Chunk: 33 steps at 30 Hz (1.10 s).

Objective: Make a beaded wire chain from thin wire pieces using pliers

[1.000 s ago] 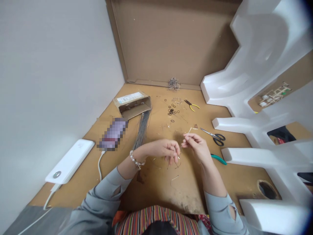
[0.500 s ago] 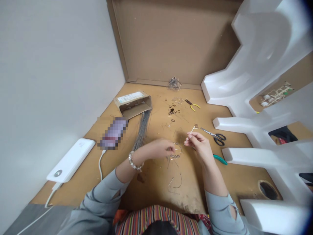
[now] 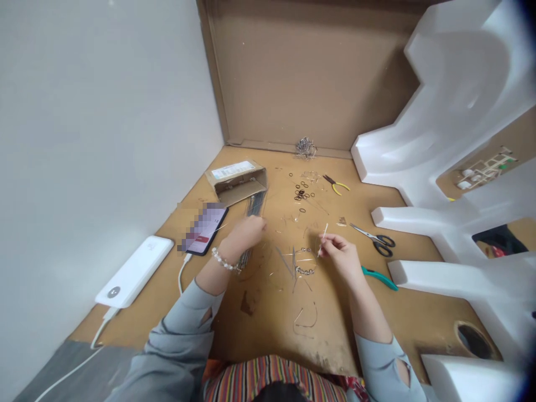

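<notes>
My left hand [image 3: 248,231], a beaded bracelet [image 3: 224,260] at its wrist, is curled over a bundle of thin grey wires [image 3: 256,204]. Its fingertips are hidden, and I cannot make out what they hold. Between the thumb and fingers of my right hand [image 3: 340,252] is a thin, pale wire [image 3: 325,231], pointing up and away. Left of that hand, a beaded wire loop [image 3: 305,272] lies on the table beside short grey wire pieces [image 3: 288,262]. Nearer to me rests a bent wire [image 3: 307,325].
A cardboard box [image 3: 240,192] lies behind the wires. Dark rings [image 3: 300,195], yellow-handled pliers [image 3: 336,185], scissors [image 3: 377,240] and a teal-handled tool [image 3: 380,278] lie about. A phone [image 3: 207,229] and power bank [image 3: 134,273] are left. White foam [image 3: 427,273] edges the right.
My left hand has moved left, from beside the beaded loop to the wire bundle. My right hand still pinches the pale wire, now held more upright. The view has shifted slightly.
</notes>
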Available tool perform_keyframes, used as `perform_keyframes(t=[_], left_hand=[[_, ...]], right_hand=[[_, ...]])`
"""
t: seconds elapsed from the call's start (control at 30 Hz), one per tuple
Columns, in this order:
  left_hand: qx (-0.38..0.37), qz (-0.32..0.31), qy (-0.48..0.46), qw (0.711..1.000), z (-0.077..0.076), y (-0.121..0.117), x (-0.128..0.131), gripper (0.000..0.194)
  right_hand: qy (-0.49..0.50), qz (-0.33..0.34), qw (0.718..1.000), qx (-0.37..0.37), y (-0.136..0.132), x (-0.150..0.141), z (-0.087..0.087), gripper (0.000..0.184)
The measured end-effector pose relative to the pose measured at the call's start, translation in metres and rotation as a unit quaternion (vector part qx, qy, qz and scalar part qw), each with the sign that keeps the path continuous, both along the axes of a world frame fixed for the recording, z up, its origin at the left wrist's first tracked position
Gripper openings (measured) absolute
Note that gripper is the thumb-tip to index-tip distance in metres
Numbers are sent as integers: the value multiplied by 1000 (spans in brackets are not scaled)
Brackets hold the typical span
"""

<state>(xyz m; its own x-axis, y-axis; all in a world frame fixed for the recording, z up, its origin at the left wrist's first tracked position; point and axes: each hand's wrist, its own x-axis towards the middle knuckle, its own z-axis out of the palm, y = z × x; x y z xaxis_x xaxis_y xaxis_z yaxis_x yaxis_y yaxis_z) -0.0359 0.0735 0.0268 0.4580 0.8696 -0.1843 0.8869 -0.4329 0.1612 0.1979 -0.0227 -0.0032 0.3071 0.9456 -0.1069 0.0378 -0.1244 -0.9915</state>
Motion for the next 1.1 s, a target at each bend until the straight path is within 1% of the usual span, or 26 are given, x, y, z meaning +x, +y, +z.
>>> perform_keyframes(t=[0.07, 0.2, 0.3, 0.43, 0.6, 0.77, 0.97, 1.03, 1.1], left_hand=[[18, 38, 15, 999, -1, 8, -8, 28], [30, 77, 29, 996, -8, 17, -17, 25], [27, 95, 33, 995, -15, 18, -14, 23], [47, 115, 29, 992, -25, 15, -7, 26], [81, 153, 23, 985, -30, 16, -4, 30], [98, 194, 18, 976, -28, 30, -9, 33], [65, 218, 17, 974, -26, 45, -20, 26], [66, 219, 10, 973, -20, 45, -24, 25], [70, 210, -5, 975, -9, 40, -27, 24]], right_hand=[[-19, -2, 1000, -8, 1, 0, -2, 30], [-42, -8, 999, -13, 2, 1, -4, 29], [-46, -7, 999, -10, 3, 1, -5, 29], [-52, -7, 999, -6, 3, 2, -6, 31], [-57, -5, 998, -8, 2, 2, -6, 36], [-60, -8, 998, -8, 2, 1, -6, 37], [-45, -6, 999, -3, 2, 1, -4, 38], [-29, -4, 1000, 2, 2, 1, -4, 38], [-3, 5, 1000, 4, 2, 1, -3, 38]])
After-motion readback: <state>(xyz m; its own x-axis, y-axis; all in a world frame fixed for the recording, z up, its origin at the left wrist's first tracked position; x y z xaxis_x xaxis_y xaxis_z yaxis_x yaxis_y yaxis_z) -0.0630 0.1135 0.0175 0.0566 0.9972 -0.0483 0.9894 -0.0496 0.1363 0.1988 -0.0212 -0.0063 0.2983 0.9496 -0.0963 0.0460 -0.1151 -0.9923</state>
